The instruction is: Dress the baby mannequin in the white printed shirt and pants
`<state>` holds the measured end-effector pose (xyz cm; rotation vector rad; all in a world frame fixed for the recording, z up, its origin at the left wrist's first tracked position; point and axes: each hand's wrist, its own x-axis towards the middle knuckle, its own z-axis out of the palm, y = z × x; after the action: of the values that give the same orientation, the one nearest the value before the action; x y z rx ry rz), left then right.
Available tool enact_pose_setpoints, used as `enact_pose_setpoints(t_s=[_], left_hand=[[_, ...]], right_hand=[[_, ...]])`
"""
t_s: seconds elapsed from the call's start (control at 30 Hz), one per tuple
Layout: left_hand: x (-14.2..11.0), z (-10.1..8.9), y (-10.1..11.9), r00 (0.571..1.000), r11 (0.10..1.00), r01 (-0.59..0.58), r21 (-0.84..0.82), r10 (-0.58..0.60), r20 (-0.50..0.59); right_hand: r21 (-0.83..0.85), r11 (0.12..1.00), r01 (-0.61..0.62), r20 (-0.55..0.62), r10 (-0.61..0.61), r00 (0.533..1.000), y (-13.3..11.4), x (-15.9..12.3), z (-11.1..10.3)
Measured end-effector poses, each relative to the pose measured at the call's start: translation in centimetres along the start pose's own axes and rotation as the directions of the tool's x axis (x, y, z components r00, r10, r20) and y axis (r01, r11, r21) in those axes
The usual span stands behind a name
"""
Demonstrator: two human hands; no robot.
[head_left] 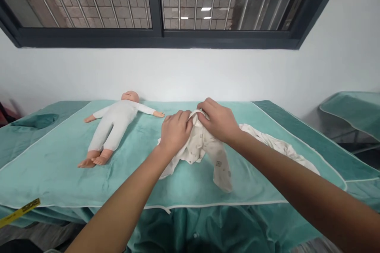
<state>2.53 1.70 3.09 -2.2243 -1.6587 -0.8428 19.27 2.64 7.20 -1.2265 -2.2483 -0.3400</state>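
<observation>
Between my two hands is a white baby garment [194,146] with small printed figures, bunched at its top edge. My left hand [176,129] is closed on the left side of that edge. My right hand [218,120] pinches the same edge a little to the right, thumb tucked under the fabric. One sleeve or leg of the garment hangs down below my right hand onto the green cover. Left of my hands a baby doll [115,120] lies on its back, its body white, its arms spread and its feet toward me.
A second white printed cloth [279,146] lies crumpled to the right, partly behind my right forearm. A green cover [59,182] with white piping spreads over the bed. At the back stand a white wall [190,73] and a barred window [160,37]. Yellow tape [20,212] shows at lower left.
</observation>
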Motion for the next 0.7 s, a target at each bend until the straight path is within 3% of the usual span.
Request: enact_pose_setpoints(t_s=[0.13, 0.23, 0.47, 0.7], left_hand=[[1.2, -2.5, 1.5, 0.998, 0.999, -0.022, 0.043, 0.025, -0.06], [2.1, -4.1, 1.3, 0.999, 0.985, -0.046, 0.164, 0.049, -0.02], [3.3, -7.5, -2.7, 0.996, 0.95, 0.075, 0.302, -0.083, 0.015], [1.4, -7.9, -5.4, 0.957, 0.927, 0.289, 0.237, -0.286, -0.049]], right_hand=[[-0.115, 0.991, 0.069, -0.063, -0.076, 0.995, -0.7, 0.8, -1.2], [-0.231, 0.967, 0.106, -0.027, -0.115, 0.993, 0.1, 1.5, -1.5], [-0.277, 0.957, -0.085, 0.041, 0.1, 0.994, 4.5, 1.7, -3.2], [-0.105, 0.96, -0.261, 0.047, 0.267, 0.963, 6.4, -0.1, -3.9]])
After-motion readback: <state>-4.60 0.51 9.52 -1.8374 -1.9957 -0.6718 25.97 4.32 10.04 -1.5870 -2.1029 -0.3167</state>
